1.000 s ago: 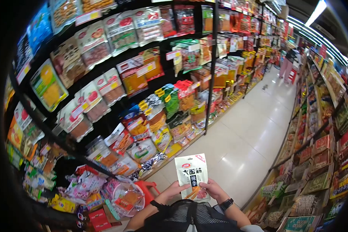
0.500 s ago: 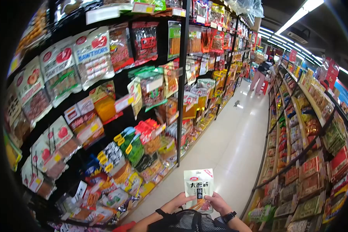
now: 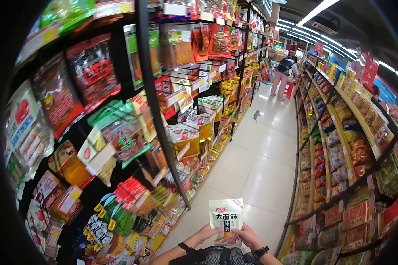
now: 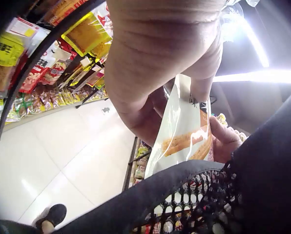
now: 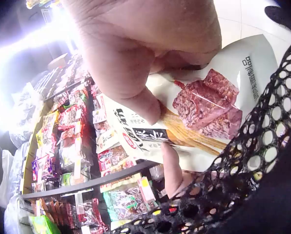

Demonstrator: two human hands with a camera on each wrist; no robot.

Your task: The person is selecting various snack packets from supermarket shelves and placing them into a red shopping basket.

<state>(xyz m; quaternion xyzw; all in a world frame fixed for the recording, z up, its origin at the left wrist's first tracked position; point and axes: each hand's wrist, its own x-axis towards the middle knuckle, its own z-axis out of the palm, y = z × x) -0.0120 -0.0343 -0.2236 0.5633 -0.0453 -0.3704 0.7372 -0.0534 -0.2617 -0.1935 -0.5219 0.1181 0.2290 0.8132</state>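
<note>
Both hands hold up a pale snack packet (image 3: 225, 208) with a red logo, black Chinese lettering and a pink top corner. My left hand (image 3: 204, 233) grips its left side, thumb across the front. The right hand (image 3: 249, 238) grips the opposite side, its thumb also on the front. In the left wrist view the packet (image 4: 177, 131) tilts below the left hand (image 4: 160, 53), showing printed orange-brown strips. In the right wrist view the packet's printed reddish pieces (image 5: 211, 102) lie beside the right hand (image 5: 150, 44), and the left thumb (image 5: 172, 168) presses the other edge.
Black-framed shelves of hanging snack packets (image 3: 119, 141) line the left side. Another packed shelf (image 3: 340, 145) runs along the right. A pale tiled aisle (image 3: 243, 168) lies between them, with a person (image 3: 282, 77) farther down. Dark mesh (image 5: 262, 131) crosses the right wrist view.
The head view has swung right and moved forward along the aisle, so the left shelves slide leftward and the far person shifts left. Both hands keep holding the packet in front.
</note>
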